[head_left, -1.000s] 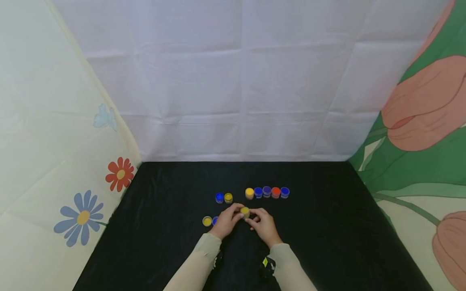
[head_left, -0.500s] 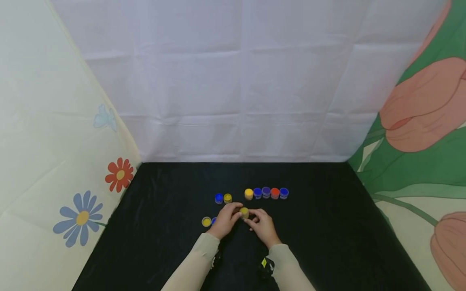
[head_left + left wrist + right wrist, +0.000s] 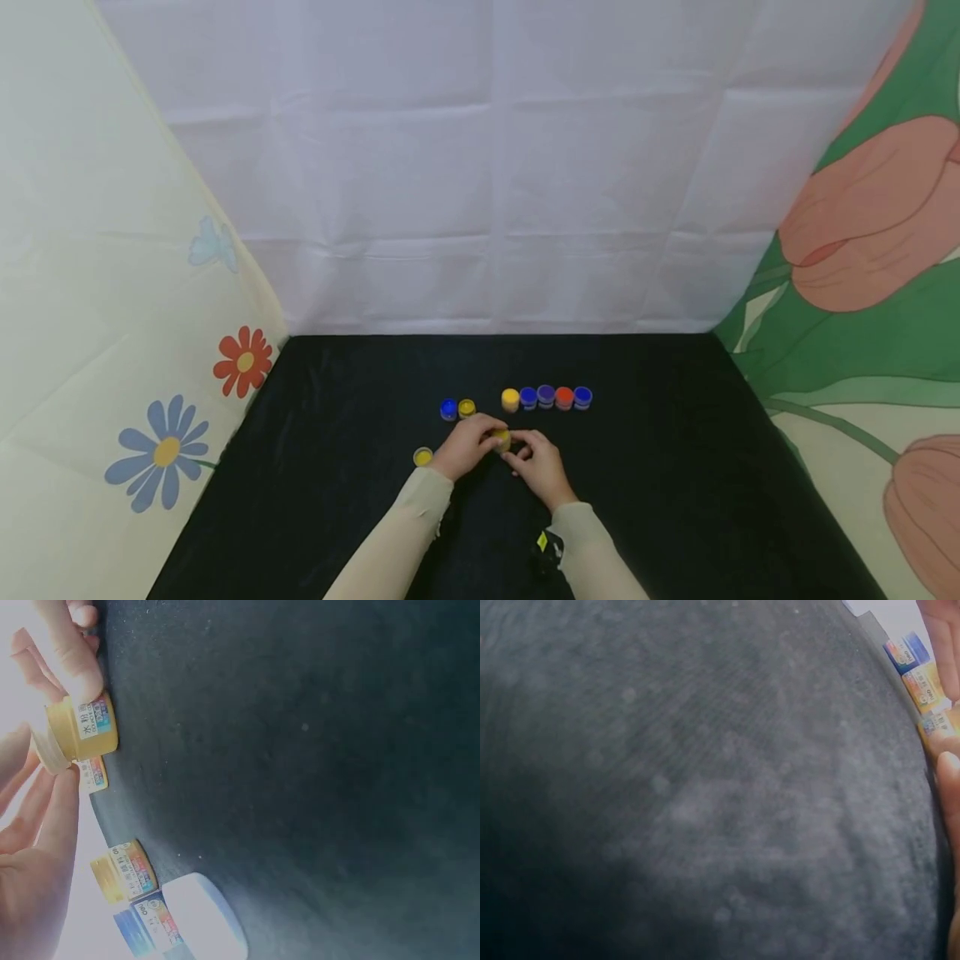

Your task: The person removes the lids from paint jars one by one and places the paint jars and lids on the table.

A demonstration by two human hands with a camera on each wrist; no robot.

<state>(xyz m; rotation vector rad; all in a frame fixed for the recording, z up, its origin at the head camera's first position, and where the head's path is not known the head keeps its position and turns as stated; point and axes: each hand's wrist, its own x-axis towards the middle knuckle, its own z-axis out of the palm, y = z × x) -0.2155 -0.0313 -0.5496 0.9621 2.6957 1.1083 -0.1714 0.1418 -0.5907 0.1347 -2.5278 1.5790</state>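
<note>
I am holding a small round yellow jar [image 3: 502, 440] between my two hands, above or on the near middle of the black counter [image 3: 645, 500]; I am not able to tell whether its base is touching. My left hand [image 3: 463, 447] is coming in from the left and clamping its fingers on the pale round lid [image 3: 51, 750], while my right hand [image 3: 542, 471] is gripping the body from the right, its thumb pressing by the printed label [image 3: 94, 718]. Just beyond my left hand, a small blue jar [image 3: 448, 408] and a darker yellow jar [image 3: 467, 407] are standing side by side. Farther right, on the far side, a row is running left to right: a yellow-orange jar [image 3: 510, 400], a bright blue jar [image 3: 528, 397], a purple jar [image 3: 546, 396], a red jar [image 3: 564, 397] and another blue jar [image 3: 582, 397]. A round yellow piece with a pale rim [image 3: 423, 457] is lying just left of my left wrist. A creased white sheet [image 3: 480, 167] is hanging beyond the far edge.
</note>
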